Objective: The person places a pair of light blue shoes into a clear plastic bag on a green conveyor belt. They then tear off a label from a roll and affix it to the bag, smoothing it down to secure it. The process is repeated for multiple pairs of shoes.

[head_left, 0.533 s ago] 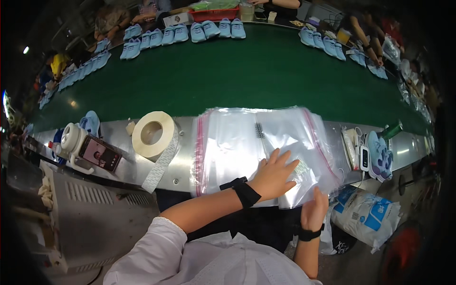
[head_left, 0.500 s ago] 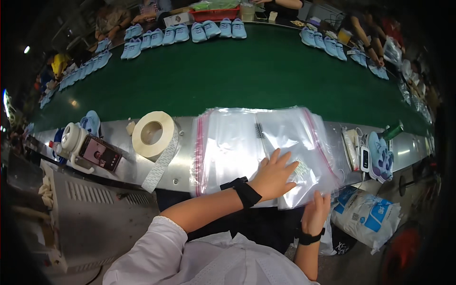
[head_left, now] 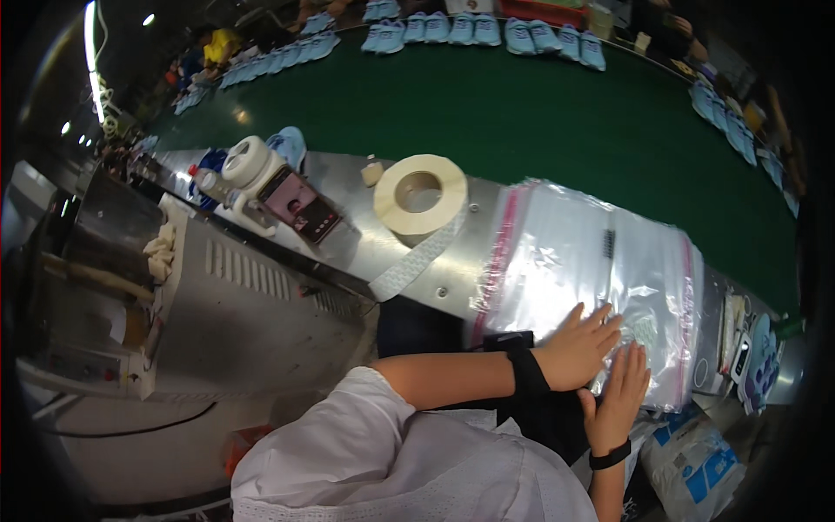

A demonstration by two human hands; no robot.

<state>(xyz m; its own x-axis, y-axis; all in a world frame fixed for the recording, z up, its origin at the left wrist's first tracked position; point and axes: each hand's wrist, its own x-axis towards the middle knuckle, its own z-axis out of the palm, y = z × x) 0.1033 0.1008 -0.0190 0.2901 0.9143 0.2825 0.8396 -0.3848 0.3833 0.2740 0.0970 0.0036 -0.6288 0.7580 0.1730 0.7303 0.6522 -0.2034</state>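
Observation:
A stack of clear plastic bags (head_left: 557, 252) with pink seal strips lies on the metal ledge in front of me. My left hand (head_left: 576, 350) rests flat on the bags near their front edge, its fingers spread. Close beside it, my right hand (head_left: 619, 396) lies with fingers stretched out over the bags' near right part. Neither hand has anything in its grasp. To the left of the bags stands a roll of white label tape (head_left: 391, 197), with a patterned strip (head_left: 417, 261) hanging from it toward me.
A phone (head_left: 300, 206) leans on a white jug (head_left: 252, 163) at the left. Pale blue shoes (head_left: 474, 29) line the far side of the green belt (head_left: 417, 104). A grey metal cabinet (head_left: 261, 322) stands left. At right are a white device (head_left: 740, 357), another shoe (head_left: 759, 370) and a plastic sack (head_left: 696, 470).
The view has turned left, so things sit farther right in it. My right hand has moved from the bags' edge onto them, next to my left hand, which stays flat.

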